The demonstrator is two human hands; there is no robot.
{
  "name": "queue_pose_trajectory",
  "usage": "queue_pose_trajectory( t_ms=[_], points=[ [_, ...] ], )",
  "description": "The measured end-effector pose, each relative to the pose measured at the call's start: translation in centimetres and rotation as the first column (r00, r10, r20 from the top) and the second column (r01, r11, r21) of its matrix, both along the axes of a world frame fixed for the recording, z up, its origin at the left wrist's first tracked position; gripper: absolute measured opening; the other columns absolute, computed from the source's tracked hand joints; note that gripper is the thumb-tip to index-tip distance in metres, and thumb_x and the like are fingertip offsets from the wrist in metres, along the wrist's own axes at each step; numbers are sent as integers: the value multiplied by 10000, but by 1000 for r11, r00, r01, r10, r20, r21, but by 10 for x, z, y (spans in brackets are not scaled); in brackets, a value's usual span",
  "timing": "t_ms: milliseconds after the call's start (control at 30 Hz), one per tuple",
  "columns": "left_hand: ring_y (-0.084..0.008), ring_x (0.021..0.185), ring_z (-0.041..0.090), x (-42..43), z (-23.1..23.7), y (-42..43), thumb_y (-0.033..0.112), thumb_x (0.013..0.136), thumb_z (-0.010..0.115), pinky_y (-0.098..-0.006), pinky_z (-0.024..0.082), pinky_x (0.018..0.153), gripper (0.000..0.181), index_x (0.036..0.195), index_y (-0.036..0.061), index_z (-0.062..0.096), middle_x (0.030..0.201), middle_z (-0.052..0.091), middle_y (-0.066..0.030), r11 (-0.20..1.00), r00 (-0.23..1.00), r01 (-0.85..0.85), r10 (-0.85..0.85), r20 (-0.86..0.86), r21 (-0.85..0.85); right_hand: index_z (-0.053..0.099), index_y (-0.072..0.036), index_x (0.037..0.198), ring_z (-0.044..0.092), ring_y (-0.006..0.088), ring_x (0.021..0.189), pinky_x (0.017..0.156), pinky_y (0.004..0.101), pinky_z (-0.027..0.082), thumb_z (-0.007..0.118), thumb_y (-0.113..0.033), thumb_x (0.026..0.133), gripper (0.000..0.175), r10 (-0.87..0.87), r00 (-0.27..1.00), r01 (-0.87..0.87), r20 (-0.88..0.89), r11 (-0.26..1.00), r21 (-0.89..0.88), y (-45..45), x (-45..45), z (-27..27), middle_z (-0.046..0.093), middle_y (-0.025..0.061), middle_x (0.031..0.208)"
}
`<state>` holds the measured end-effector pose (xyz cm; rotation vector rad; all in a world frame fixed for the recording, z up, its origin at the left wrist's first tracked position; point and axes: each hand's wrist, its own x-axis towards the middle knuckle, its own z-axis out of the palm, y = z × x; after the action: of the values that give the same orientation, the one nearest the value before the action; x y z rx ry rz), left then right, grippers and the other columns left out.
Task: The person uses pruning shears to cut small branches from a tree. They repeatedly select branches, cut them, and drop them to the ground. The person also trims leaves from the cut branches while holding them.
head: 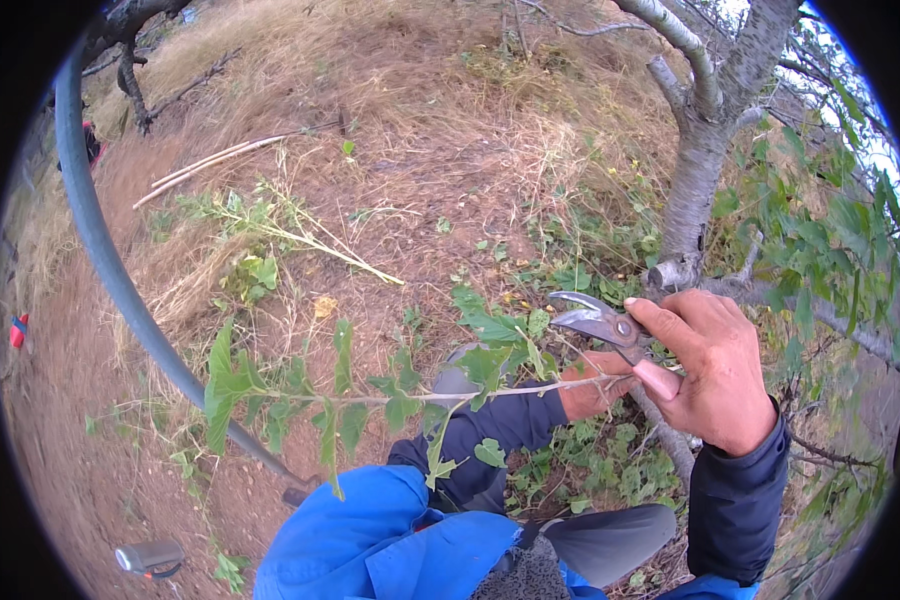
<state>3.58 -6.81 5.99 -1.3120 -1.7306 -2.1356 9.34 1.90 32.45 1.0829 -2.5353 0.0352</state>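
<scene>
My right hand [709,367] is closed around the pink handles of bypass pruning shears [607,326], whose blades stand apart and point left. Just below and left of it, my left hand [596,386] grips the end of a thin leafy branch [420,397]. The branch stretches left in front of my body, with green lobed leaves along it. Part of my left hand is hidden behind the shears and the right hand. A thick tree trunk [690,195] with a cut stub near its base rises just beyond my hands.
A curved blue-grey pipe [120,270] arcs along the left. Cut green stems [322,244] and pale sticks [210,165] lie on the ground ahead. A metal flask [150,559] lies at lower left, a red object [19,330] farther left. A low limb [817,311] extends right.
</scene>
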Motion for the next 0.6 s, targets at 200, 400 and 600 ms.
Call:
queue_pose_trajectory(
  t_ms=[200,400,600],
  points=[
    [-321,1041,719,2,9,-6,170,1079,574,-422,566,876,247,1285,54,644,1084,715,-154,999,997,18,-20,69,34,716,32,1193,732,248,760,695,339,565,826,-243,844,458,270,694,104,668,880,-464,27,20,10,734,132,882],
    [-294,964,714,2,9,-8,198,1083,586,-387,568,858,243,1230,22,667,1068,715,-148,996,996,-85,85,-4,-33,679,46,1267,707,205,730,693,336,548,802,-316,922,514,405,463,281,789,777,-563,24,62,-35,733,89,869],
    [-307,1000,722,2,6,-8,192,1072,613,-420,575,876,239,1196,1,685,1086,734,-167,990,990,-136,135,-50,-29,643,37,1323,686,283,801,735,377,533,805,-313,895,577,267,652,232,710,821,-522,-14,84,-61,694,144,961]
  ],
)
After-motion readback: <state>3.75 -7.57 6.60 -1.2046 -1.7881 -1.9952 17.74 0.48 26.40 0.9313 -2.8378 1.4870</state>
